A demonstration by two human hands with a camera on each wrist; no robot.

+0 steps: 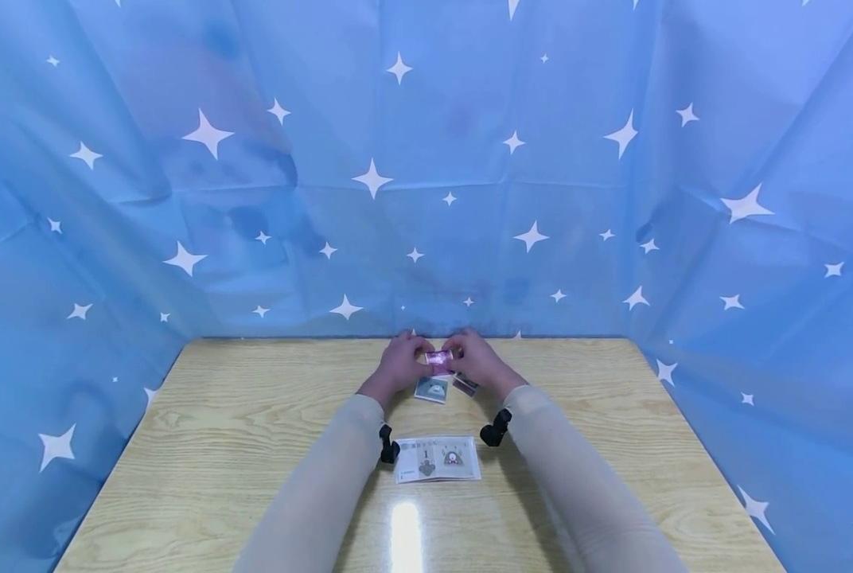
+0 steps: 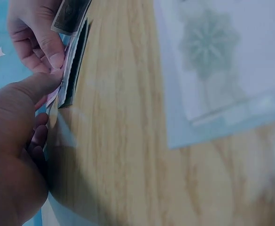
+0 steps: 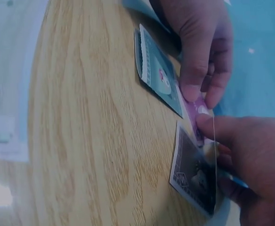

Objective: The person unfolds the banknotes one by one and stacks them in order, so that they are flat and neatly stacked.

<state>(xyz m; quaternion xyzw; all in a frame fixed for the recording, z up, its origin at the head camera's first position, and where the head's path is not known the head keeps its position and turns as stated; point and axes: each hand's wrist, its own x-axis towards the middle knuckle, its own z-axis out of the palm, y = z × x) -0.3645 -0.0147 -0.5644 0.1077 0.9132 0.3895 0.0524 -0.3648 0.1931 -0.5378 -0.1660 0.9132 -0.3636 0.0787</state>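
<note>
The pink paper (image 1: 438,360) is pinched by the fingers of the left hand (image 1: 402,364) and the right hand (image 1: 475,358), near the far edge of the table (image 1: 255,414). It could be torn if pulled too hard, or the green paper (image 1: 431,390) bumped.

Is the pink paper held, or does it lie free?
Held: the left hand and right hand pinch the pink paper; both thumbs show on it.

Head view forward-down; wrist views close, seemingly sidelong
</note>
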